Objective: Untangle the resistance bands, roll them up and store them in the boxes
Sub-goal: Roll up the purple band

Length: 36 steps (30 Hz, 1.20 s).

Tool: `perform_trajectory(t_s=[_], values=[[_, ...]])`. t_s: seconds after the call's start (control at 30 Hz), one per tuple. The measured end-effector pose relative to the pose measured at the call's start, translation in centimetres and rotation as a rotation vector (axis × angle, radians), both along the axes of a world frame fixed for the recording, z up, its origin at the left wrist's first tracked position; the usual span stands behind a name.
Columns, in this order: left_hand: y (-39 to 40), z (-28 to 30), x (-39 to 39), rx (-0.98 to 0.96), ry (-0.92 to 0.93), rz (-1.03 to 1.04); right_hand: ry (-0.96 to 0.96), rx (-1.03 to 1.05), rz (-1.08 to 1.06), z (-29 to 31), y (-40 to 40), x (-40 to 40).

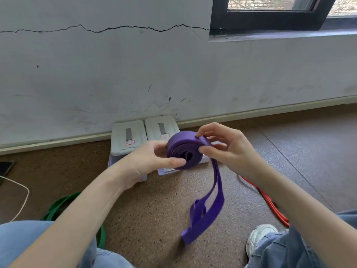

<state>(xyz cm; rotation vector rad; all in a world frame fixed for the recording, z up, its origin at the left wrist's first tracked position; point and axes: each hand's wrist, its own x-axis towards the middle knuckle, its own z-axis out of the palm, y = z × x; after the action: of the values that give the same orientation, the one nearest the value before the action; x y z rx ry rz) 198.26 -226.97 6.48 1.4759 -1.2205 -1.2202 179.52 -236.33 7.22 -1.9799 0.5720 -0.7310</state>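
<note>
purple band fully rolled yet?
No, partly rolled. The purple band is coiled between the left hand and right hand; a loose tail hangs down.

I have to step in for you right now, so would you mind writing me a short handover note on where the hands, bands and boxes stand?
Left hand: grips the rolled part of the purple band, thumb on the coil's face.
Right hand: pinches the coil's outer wrap.
Purple band: mostly rolled; a doubled tail hangs loose toward the floor.
Green band lies on the floor by the left knee, red band on the floor to the right; neither is rolled.
Two boxes stand at the wall, lids on.
Left to do: finish rolling the purple band, box it, then the green and red ones.
</note>
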Motion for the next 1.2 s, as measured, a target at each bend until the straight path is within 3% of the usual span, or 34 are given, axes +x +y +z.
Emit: perform_trajectory(t_s=[0.13, 0.2, 0.3, 0.37, 0.5, 0.67, 0.73, 0.87, 0.93, 1.0, 1.07, 1.2], values=[[-0.2, 0.0, -0.5, -0.091, -0.213, -0.058, 0.232, -0.284, 0.087, -0.1, 0.5, 0.2], [-0.1, 0.0, -0.8, -0.117, -0.237, -0.067, 0.239, -0.266, 0.068, -0.7, 0.5, 0.3], [-0.2, 0.4, -0.3, -0.161, -0.066, 0.038, -0.002, 0.17, -0.022, -0.8, 0.3, 0.0], [-0.3, 0.6, -0.2, -0.178, 0.09, 0.141, -0.13, 0.337, -0.067, -1.0, 0.1, 0.0], [-0.5, 0.1, -0.7, -0.161, 0.401, 0.299, -0.143, 0.408, -0.03, -2.0, 1.1, 0.9], [-0.4, -1.4, -1.6, -0.107, 0.544, 0.344, -0.082, 0.439, -0.12, -2.5, 1.3, 1.2], [-0.3, -1.7, -1.5, -0.083, 0.443, 0.295, -0.02, 0.341, -0.119, -1.9, 0.8, 0.7], [-0.2, -1.5, -0.7, -0.052, -0.08, 0.076, 0.119, 0.0, -0.043, -0.6, 0.1, -0.2], [-0.2, -1.5, -1.1, -0.068, -0.175, -0.012, 0.217, -0.165, 0.012, -0.6, 0.2, -0.3], [-0.2, -1.4, -1.3, -0.101, -0.226, 0.014, 0.23, -0.192, 0.021, -0.8, 0.3, -0.2], [-0.1, -0.9, -1.1, -0.132, -0.125, 0.062, 0.125, -0.024, -0.021, -0.6, 0.3, -0.1], [-0.2, 0.3, -0.2, -0.217, 0.262, 0.183, -0.123, 0.266, -0.115, -0.1, -0.3, -0.6]])
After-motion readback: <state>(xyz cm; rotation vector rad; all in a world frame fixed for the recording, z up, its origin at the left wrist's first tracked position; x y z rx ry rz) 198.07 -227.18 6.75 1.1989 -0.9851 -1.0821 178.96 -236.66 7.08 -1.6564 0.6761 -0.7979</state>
